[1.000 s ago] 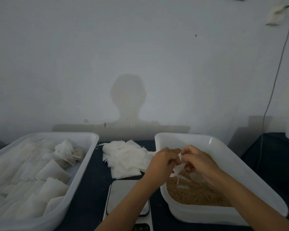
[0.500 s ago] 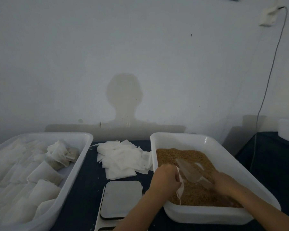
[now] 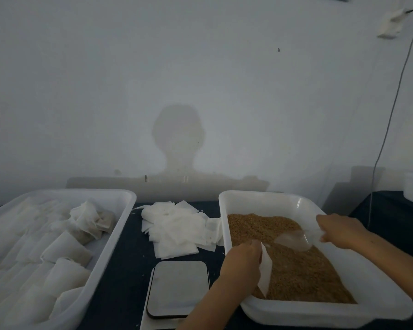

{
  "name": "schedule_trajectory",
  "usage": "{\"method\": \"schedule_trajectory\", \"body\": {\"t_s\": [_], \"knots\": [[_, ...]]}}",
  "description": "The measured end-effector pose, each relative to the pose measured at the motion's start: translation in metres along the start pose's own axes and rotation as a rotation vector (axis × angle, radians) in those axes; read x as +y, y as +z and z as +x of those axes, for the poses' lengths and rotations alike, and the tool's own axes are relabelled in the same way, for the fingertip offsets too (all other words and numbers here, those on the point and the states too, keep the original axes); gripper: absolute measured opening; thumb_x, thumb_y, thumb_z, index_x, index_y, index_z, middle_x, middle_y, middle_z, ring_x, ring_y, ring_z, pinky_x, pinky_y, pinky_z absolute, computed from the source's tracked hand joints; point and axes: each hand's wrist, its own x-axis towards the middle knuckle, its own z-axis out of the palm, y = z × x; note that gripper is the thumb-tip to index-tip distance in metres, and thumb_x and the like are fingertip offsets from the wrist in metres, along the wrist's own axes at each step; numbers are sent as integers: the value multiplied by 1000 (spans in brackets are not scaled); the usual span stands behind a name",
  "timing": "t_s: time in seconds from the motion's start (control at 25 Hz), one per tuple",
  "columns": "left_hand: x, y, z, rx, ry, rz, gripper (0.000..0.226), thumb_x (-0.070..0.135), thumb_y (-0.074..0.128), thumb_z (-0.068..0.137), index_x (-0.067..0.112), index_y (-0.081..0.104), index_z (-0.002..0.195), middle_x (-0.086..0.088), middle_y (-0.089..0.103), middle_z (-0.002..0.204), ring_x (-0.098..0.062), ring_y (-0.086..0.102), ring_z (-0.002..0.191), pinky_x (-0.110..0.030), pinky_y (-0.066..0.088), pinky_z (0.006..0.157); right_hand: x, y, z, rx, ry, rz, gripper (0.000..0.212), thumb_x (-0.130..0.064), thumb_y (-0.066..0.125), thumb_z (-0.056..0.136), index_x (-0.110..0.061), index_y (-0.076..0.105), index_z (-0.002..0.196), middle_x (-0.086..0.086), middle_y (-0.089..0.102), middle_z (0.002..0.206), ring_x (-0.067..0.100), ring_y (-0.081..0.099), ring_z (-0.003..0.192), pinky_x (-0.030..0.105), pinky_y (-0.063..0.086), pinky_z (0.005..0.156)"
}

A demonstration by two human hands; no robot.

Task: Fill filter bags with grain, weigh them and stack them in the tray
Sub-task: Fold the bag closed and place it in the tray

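two hands over grain bin (image 3: 267,198): left hand (image 3: 242,263) pinches filter bag (image 3: 265,270), right hand (image 3: 339,231) grips clear scoop (image 3: 293,240); scale (image 3: 179,288) beside.

White plastic tray (image 3: 126,198) at left, filled bags (image 3: 67,248) inside white with brownish-tan contents showing through. Loose pile of empty filter bags (image 3: 174,229) plain white. Scale (image 3: 179,288) platform pale grey, dark rim. Second white tray (image 3: 267,198) at right, grain (image 3: 296,275) golden brown, speckled. Bag (image 3: 265,270) at left hand white; scoop (image 3: 293,239) looks clear, possibly frosted, dim light. Table cover (image 3: 129,270) dark navy. Wall (image 3: 200,67) dull grey-white, cable (image 3: 391,110) grey.
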Motion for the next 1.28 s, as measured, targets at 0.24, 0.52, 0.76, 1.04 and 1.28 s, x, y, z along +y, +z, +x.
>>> {"method": "schedule_trajectory", "body": {"t_s": [0.24, 0.52, 0.76, 1.04, 1.28], "knots": [[3, -2, -2, -31, -5, -6, 16, -1, 47, 91, 3, 51, 106, -16, 60, 108, -29, 57, 100, -28, 38, 78, -34, 6, 42, 99, -70, 131, 34, -30, 53, 94, -25, 31, 68, -9, 40, 74, 7, 38, 64, 20, 28, 54], [2, -6, -3, -53, 46, 2, 15, -4, 46, 89, 5, 50, 101, -17, 61, 100, -29, 55, 86, -31, 36, 70, -85, 40, 70, 179, -97, 429, 23, -33, 56, 93, -19, 42, 81, -6, 48, 76, 13, 47, 72, 23, 32, 55], [1, -5, -1, -46, 45, 9, 22, 2, 46, 94, 20, 32, 93, -17, 61, 99, -32, 59, 87, -31, 37, 67, -69, 47, 67, 181, -79, 505, 18, -29, 55, 94, -19, 42, 87, -2, 54, 83, 14, 49, 73, 27, 37, 63], [-4, -4, 7, 59, 34, -87, 13, 8, 44, 94, 6, 49, 106, -11, 58, 92, -16, 46, 77, -24, 32, 58, 7, 22, -3, 155, -150, 780, 11, -15, 59, 92, -9, 53, 86, 9, 65, 85, 23, 65, 75, 31, 50, 66], [-5, -10, 23, 47, -37, -233, 20, 12, 49, 91, 6, 53, 110, -9, 57, 97, -13, 46, 82, -23, 36, 65, 56, 8, -65, -14, -264, 855, 8, -11, 65, 87, -6, 58, 89, 8, 67, 80, 15, 65, 68, 25, 48, 63]]}}
